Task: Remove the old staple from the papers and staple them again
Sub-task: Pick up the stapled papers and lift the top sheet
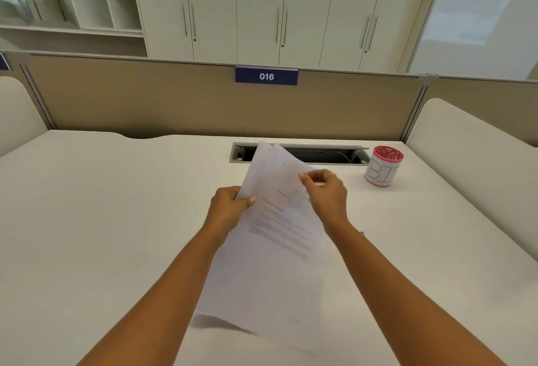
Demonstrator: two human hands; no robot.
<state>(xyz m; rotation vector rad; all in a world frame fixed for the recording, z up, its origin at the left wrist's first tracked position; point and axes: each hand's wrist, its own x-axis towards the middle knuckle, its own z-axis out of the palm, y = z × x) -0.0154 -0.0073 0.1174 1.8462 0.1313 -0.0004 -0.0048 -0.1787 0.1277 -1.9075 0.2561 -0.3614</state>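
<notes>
A thin stack of white printed papers (273, 249) is held up above the white desk (102, 220), tilted with its far end raised. My left hand (228, 211) grips the stack's left edge, thumb on top. My right hand (326, 194) pinches the right edge of the upper sheets near the far corner, fingers curled. Those upper sheets are folded or lifted back and fan apart at the top. No staple, stapler or staple remover shows clearly; a small pink thing (362, 233) peeks out behind my right wrist.
A pink mesh cup (382, 169) wrapped in a paper label with handwritten letters stands at the desk's back right. A cable slot (320, 156) is cut into the desk behind the papers. A beige partition with the sign 016 (266, 76) closes the back; low dividers flank both sides.
</notes>
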